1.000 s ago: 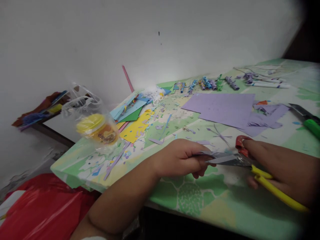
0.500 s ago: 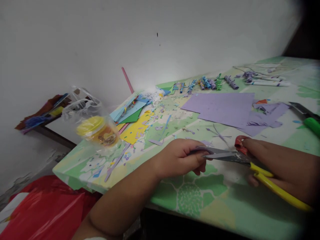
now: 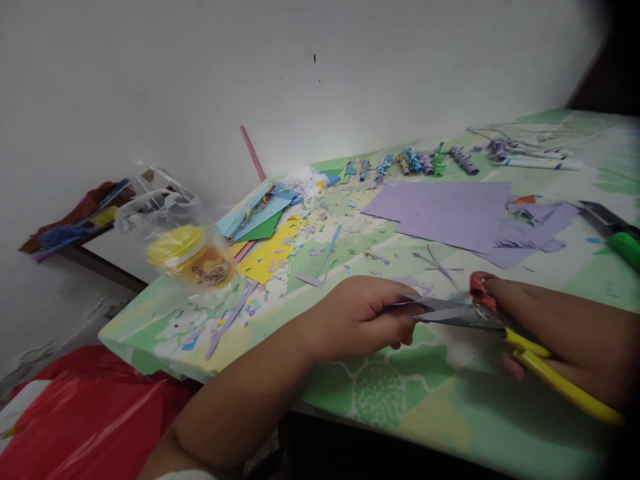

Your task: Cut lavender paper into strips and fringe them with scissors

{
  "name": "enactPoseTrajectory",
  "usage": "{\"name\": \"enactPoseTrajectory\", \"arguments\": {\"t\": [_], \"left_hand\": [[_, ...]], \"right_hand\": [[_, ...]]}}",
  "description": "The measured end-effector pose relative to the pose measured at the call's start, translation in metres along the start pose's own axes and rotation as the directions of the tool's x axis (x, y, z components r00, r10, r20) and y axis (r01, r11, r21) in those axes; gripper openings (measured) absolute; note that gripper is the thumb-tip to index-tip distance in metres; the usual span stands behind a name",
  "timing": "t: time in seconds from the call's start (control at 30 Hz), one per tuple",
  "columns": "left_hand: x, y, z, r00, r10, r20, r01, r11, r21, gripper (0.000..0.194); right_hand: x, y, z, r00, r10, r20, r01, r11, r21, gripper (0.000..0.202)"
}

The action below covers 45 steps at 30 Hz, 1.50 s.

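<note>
My left hand point(image 3: 373, 317) is closed in a pinch on a small piece of purple paper point(image 3: 411, 297), mostly hidden by the fingers. My right hand point(image 3: 555, 320) grips scissors point(image 3: 457, 315) with a yellow handle and a red part near the thumb. The slightly parted blades point left and reach the fingertips of my left hand, beside the purple paper. Behind both hands, larger purple sheets point(image 3: 450, 213) lie flat on the table. Thin purple strips point(image 3: 440, 267) rest just beyond the blades.
Curled paper rolls point(image 3: 413, 162) line the table's back. A box cutter point(image 3: 613, 230) with a green handle lies at right. Bagged yellow-lidded tub point(image 3: 193, 257), yellow sheet point(image 3: 273, 253), white string point(image 3: 305, 185) and scraps cover the left side. Red plastic point(image 3: 100, 413) hangs below the edge.
The scissors' blades have closed somewhat, and less of the purple paper shows at my left fingertips. The view has shifted slightly. Both hands keep their hold.
</note>
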State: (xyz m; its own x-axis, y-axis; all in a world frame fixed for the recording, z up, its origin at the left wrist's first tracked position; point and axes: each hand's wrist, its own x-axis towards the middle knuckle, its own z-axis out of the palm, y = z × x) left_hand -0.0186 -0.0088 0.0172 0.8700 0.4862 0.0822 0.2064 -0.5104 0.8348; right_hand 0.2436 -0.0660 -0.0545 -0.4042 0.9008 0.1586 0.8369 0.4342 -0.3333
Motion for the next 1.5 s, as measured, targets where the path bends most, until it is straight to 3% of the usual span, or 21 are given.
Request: {"name": "enactPoseTrajectory", "arguments": {"t": [0.4,0.63,0.93,1.27,1.5], "left_hand": [[-0.001,0.001,-0.001,1.0,0.03,0.01,-0.03,0.998,0.046,0.017],[0.0,0.002,-0.001,0.999,-0.025,0.047,0.025,1.0,-0.002,0.019],[-0.001,-0.002,-0.003,0.993,0.003,0.114,0.004,0.998,-0.061,0.016],[-0.003,-0.007,-0.003,0.986,0.09,0.14,-0.08,0.994,-0.073,0.015],[-0.002,-0.005,-0.004,0.984,0.091,0.154,-0.081,0.994,-0.068,0.014]], "right_hand": [[0.001,-0.004,0.001,1.0,0.001,-0.017,-0.001,1.0,0.003,0.031],[0.003,-0.011,-0.003,0.998,-0.057,-0.033,0.056,0.998,-0.026,0.022],[0.002,-0.001,0.002,0.982,-0.128,-0.137,0.113,0.987,-0.115,0.027],[0.005,-0.011,-0.006,0.998,-0.05,-0.049,0.042,0.988,-0.15,0.023],[0.005,-0.009,-0.006,0.993,-0.107,-0.041,0.097,0.975,-0.2,0.022]]}}
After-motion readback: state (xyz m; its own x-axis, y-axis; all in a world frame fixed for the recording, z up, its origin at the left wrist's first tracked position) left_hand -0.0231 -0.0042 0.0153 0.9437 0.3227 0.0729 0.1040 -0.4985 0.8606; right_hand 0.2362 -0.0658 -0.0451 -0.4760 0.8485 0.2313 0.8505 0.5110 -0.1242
